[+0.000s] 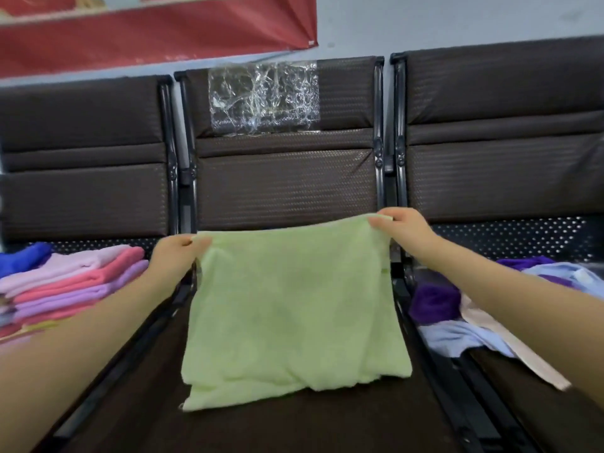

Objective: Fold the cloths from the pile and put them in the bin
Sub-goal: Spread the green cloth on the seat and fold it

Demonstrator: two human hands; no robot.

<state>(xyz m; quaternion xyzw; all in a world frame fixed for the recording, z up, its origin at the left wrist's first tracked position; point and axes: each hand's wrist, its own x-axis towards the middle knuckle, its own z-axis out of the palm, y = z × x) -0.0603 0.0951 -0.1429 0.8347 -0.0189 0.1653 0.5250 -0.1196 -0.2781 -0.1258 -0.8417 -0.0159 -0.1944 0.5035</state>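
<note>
A light green cloth (294, 305) hangs spread over the middle seat, its lower edge crumpled on the seat cushion. My left hand (176, 256) pinches its upper left corner. My right hand (405, 228) pinches its upper right corner, slightly higher. On the right seat lies a loose pile of cloths (483, 308) in purple, pale blue and beige. A stack of folded cloths (75, 282) in pink, lilac and blue sits on the left seat. No bin is in view.
Three dark brown padded chairs stand in a row against a pale wall; the middle backrest (287, 178) carries a crinkled clear plastic patch (264, 96). Black metal armrest bars (425, 322) separate the seats. A red banner (147, 31) hangs above.
</note>
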